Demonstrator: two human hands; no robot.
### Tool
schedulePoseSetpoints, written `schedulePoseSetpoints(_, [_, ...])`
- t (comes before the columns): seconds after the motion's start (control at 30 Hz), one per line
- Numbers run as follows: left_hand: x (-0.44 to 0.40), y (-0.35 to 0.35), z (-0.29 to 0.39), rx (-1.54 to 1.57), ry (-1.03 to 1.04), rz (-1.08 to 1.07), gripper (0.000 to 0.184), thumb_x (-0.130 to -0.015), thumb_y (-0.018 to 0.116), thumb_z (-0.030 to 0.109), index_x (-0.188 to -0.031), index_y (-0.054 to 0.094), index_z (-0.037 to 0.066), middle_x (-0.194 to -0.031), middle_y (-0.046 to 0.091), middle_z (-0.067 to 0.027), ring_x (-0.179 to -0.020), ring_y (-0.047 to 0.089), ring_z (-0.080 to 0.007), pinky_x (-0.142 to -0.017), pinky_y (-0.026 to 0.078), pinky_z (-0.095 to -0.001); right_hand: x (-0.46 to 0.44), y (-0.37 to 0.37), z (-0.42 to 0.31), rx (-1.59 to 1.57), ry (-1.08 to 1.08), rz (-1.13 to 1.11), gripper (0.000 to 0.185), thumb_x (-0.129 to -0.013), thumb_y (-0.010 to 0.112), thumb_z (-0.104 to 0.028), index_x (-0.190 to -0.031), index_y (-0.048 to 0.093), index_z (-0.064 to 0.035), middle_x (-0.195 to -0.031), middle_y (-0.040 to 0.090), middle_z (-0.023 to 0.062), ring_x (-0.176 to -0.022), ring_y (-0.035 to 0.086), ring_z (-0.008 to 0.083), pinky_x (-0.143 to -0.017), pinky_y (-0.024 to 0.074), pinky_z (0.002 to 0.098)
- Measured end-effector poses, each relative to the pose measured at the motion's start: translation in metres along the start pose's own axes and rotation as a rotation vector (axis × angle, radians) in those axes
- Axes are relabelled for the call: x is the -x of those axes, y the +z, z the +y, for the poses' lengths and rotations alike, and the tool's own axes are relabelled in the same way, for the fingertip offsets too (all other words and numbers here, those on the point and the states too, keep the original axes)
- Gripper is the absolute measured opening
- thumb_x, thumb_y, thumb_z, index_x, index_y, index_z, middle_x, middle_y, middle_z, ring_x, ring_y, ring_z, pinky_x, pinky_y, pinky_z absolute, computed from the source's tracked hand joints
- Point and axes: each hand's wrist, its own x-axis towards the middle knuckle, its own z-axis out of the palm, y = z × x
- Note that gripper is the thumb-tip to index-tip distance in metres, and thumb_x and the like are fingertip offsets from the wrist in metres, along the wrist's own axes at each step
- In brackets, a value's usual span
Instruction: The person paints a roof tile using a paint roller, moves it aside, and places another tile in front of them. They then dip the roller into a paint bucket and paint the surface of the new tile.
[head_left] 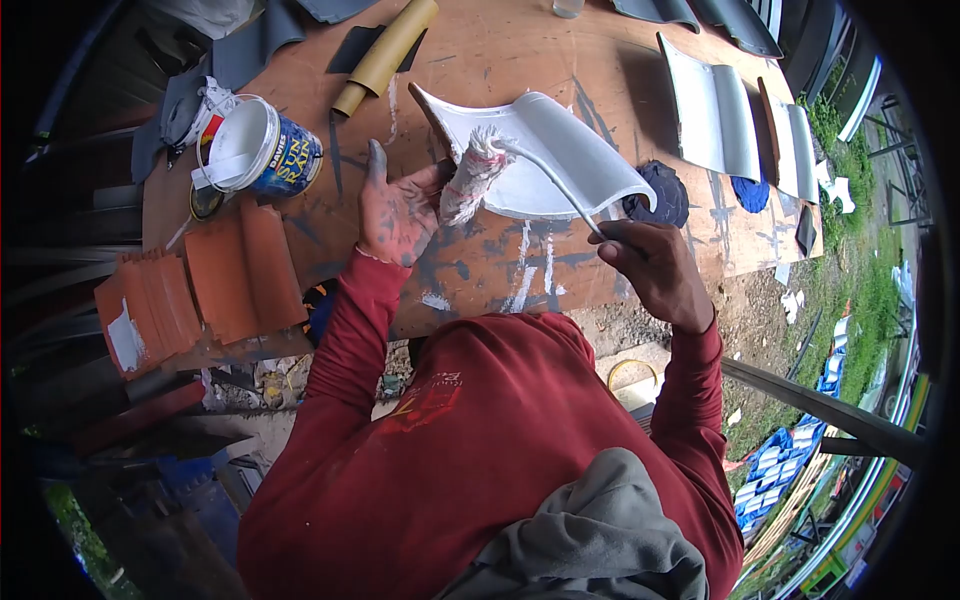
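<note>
A curved roof tile, coated white on top, lies tilted on the paint-marked wooden table. My right hand is closed around the handle end of a paint roller, whose fluffy white head is over the tile's left side. Palm up, with fingers apart, my left hand is at the tile's left edge; its fingertips are partly hidden behind the roller head, so contact with the tile is unclear. Paint smudges show on its palm.
An open paint bucket stands at the left, above two orange tiles. A brown roll lies on the table's far side. More white tiles are at the right, beside a dark blue round object.
</note>
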Motion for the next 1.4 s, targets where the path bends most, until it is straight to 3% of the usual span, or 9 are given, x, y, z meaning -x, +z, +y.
schedulePoseSetpoints(0.13, [0.007,0.002,-0.007,-0.260,0.119,0.329,0.119,-0.090,0.036,0.089,-0.141,0.049,-0.018,-0.136,0.060,-0.0310,-0.126,0.061,-0.0375,-0.109,0.050,-0.0458,-0.002,-0.001,0.002,0.230,0.011,0.030,0.028,-0.099,0.070,-0.023,-0.109,0.075,0.0033,-0.083,0.073,0.0183,-0.070,0.071,0.0257,-0.066,0.0517,0.0371])
schedulePoseSetpoints(0.23, [0.007,-0.003,-0.009,-0.025,0.066,0.149,0.117,-0.088,0.044,0.089,-0.138,0.052,-0.018,-0.130,0.063,-0.0307,-0.119,0.065,-0.0379,-0.103,0.055,-0.0481,0.001,0.001,0.021,-0.082,-0.038,-0.049,0.031,-0.101,0.068,-0.026,-0.109,0.075,0.0031,-0.080,0.071,0.0184,-0.072,0.071,0.0235,-0.068,0.0523,0.0360])
schedulePoseSetpoints(0.37, [0.016,-0.027,-0.008,-0.088,0.091,0.244,0.108,-0.091,0.051,0.081,-0.134,0.055,-0.017,-0.131,0.064,-0.0317,-0.118,0.066,-0.0421,-0.097,0.058,-0.0553,0.008,0.005,0.028,0.120,-0.009,-0.036,0.031,-0.102,0.066,-0.029,-0.105,0.074,0.0001,-0.081,0.070,0.0193,-0.075,0.068,0.0364,-0.072,0.0528,0.0438])
schedulePoseSetpoints(0.57, [0.034,-0.086,-0.021,-0.141,0.029,0.312,0.108,-0.085,0.052,0.087,-0.132,0.059,-0.009,-0.124,0.067,-0.0243,-0.112,0.067,-0.0391,-0.094,0.057,-0.0565,0.018,0.036,0.037,-0.396,0.083,-0.126,0.055,-0.108,0.052,-0.052,-0.110,0.072,-0.0005,-0.076,0.060,0.0022,-0.071,0.059,0.0130,-0.065,0.0491,0.0346])
schedulePoseSetpoints(0.63, [0.042,-0.097,-0.039,-0.294,0.004,0.531,0.116,-0.077,0.052,0.095,-0.132,0.057,-0.007,-0.112,0.065,-0.0152,-0.094,0.065,-0.0262,-0.087,0.059,-0.0357,0.014,0.053,0.026,-0.295,0.152,0.026,0.057,-0.107,0.054,-0.052,-0.113,0.071,0.0018,-0.078,0.061,0.0040,-0.073,0.059,0.0138,-0.067,0.0494,0.0351])
schedulePoseSetpoints(0.77, [0.054,-0.135,-0.069,-0.293,-0.061,0.541,0.115,-0.078,0.049,0.096,-0.134,0.056,-0.005,-0.128,0.059,-0.0193,-0.117,0.059,-0.0315,-0.112,0.043,-0.0482,0.007,0.092,0.013,-0.096,0.118,0.175,0.058,-0.106,0.054,-0.054,-0.116,0.070,0.0012,-0.082,0.064,0.0125,-0.077,0.060,0.0195,-0.073,0.0505,0.0386])
schedulePoseSetpoints(1.13, [0.071,-0.185,-0.043,-0.403,-0.246,0.320,0.120,-0.091,0.027,0.090,-0.164,0.013,-0.004,-0.169,0.021,-0.0278,-0.155,0.025,-0.0422,-0.128,0.016,-0.0485,-0.036,0.212,-0.031,-0.184,0.127,0.010,0.039,-0.102,0.068,-0.025,-0.129,0.066,0.0029,-0.103,0.073,0.0113,-0.090,0.064,0.0142,-0.078,0.0537,0.0339])
schedulePoseSetpoints(1.23, [0.100,-0.158,-0.019,-0.420,-0.165,0.300,0.105,-0.096,0.021,0.085,-0.166,0.019,0.007,-0.165,0.033,-0.0240,-0.153,0.034,-0.0350,-0.129,0.015,-0.0447,-0.066,0.254,-0.049,-0.261,0.112,0.034,0.038,-0.099,0.068,-0.017,-0.127,0.064,0.0076,-0.104,0.073,0.0199,-0.093,0.068,0.0210,-0.083,0.0544,0.0378])
schedulePoseSetpoints(1.4, [0.166,-0.187,0.012,-0.418,-0.150,0.406,0.091,-0.104,0.035,0.070,-0.160,0.029,0.000,-0.154,0.048,-0.0235,-0.143,0.047,-0.0325,-0.123,0.032,-0.0449,-0.118,0.319,-0.089,-0.296,0.033,0.161,0.043,-0.100,0.068,-0.018,-0.134,0.059,0.0070,-0.091,0.068,0.0093,-0.074,0.061,0.0093,-0.061,0.0502,0.0268])
